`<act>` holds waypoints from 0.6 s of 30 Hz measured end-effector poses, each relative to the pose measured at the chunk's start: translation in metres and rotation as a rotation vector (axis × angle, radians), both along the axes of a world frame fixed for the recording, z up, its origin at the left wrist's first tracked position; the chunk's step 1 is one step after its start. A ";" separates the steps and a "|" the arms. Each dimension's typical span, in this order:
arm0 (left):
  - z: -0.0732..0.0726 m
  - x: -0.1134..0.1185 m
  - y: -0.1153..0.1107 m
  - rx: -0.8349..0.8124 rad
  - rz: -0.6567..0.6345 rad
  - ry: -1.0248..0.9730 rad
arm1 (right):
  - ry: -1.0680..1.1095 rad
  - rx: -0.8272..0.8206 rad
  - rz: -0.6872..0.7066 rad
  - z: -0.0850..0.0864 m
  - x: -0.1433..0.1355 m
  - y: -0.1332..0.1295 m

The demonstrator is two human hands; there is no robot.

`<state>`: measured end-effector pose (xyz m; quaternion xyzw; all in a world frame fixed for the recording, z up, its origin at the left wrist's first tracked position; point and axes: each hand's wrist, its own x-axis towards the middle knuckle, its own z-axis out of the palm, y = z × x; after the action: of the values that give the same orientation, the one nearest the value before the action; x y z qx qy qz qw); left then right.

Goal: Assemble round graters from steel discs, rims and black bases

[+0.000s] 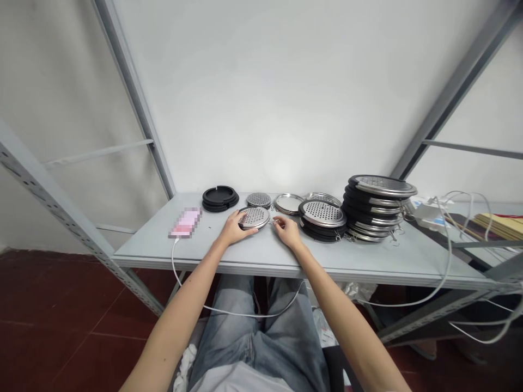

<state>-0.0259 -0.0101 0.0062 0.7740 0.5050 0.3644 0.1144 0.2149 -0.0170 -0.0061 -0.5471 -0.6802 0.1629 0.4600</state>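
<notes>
Left hand grips the rim of a perforated metal disc lying on the tabletop; right hand, just beside the disc, pinches its small clip.

The pink phone is blurred; its screen cannot be read.

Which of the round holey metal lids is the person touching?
The perforated lid nearest the person; the left hand rests on it. The others lie untouched behind it.

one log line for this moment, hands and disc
left hand: holds perforated metal disc on shelf | right hand: pinches small clip at disc edge
</notes>
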 end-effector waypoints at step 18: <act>0.004 0.000 -0.003 -0.012 -0.141 0.093 | -0.151 0.042 0.103 -0.005 -0.003 0.003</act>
<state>-0.0259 -0.0133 0.0101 0.8231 0.4561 0.3161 0.1206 0.2117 -0.0138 -0.0115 -0.5123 -0.7434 0.1301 0.4099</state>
